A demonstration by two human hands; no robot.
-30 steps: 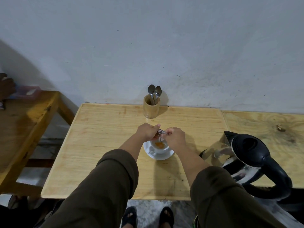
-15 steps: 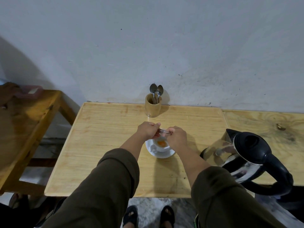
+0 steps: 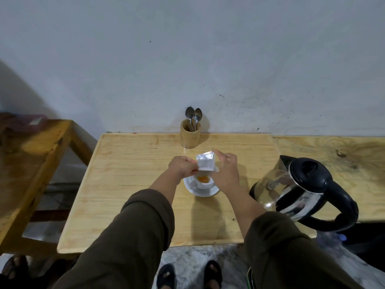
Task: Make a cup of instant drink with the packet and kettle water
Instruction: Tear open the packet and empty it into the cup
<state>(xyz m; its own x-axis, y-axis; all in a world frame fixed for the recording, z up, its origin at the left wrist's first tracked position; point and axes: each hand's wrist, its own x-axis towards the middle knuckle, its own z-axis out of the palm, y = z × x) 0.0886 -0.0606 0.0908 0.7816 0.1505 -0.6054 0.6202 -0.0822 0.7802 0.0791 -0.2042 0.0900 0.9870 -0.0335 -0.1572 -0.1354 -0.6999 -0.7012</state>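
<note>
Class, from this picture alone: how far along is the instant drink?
Done: orange powder lies in the cup on its saucer. In hand: the left hand pinches the packet above the cup, with the right hand at its edge. Left: water from the kettle, since no liquid shows in the cup. The spoons stand in their holder.

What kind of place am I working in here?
Probably a simple home or pantry drinks corner: wooden table against a bare wall, with an electric kettle and a holder of spoons.

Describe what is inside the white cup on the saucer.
Orange powder lies in the cup. The packet, pinched by the left hand, hides its far rim and some of the inside.
</note>
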